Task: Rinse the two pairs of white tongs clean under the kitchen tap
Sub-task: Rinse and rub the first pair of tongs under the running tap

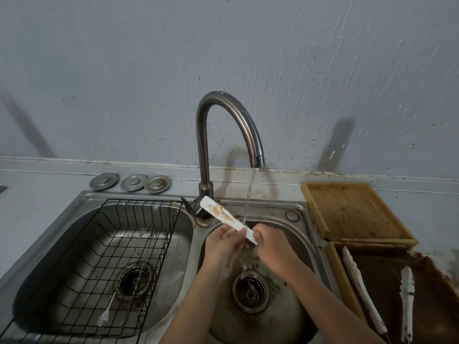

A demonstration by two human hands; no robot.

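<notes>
1. Holding white tongs (224, 216) over the right basin (293, 244) of a stainless steel double sink, just left of the thin stream (249, 194) running from the curved metal tap (206, 145).
2. Showing a flat, tapering white arm smeared with brown streaks, slanting up and left towards the tap base.
3. Gripping the lower end with both hands: left hand (222, 242) with fingers curled against the underside, right hand (269, 240) with fingers clamped round the tip.
4. Water splashing down to the round drain strainer (250, 291).
5. Lying on a dark, stained wooden tray (340, 269) at the right on the tabletop: two more long white pieces (360, 289), rough and soiled, well apart from each other; cannot tell whether one pair or two.
6. Sitting just behind that tray, a second tray (352, 209) of pale wood, square, speckled with residue.
7. Resting in the left basin, a black wire rack (119, 256) holding a thin metal fork (139, 244) and skewers.
8. Sitting behind the sink on the tabletop, three round metal plugs (130, 182).
</notes>
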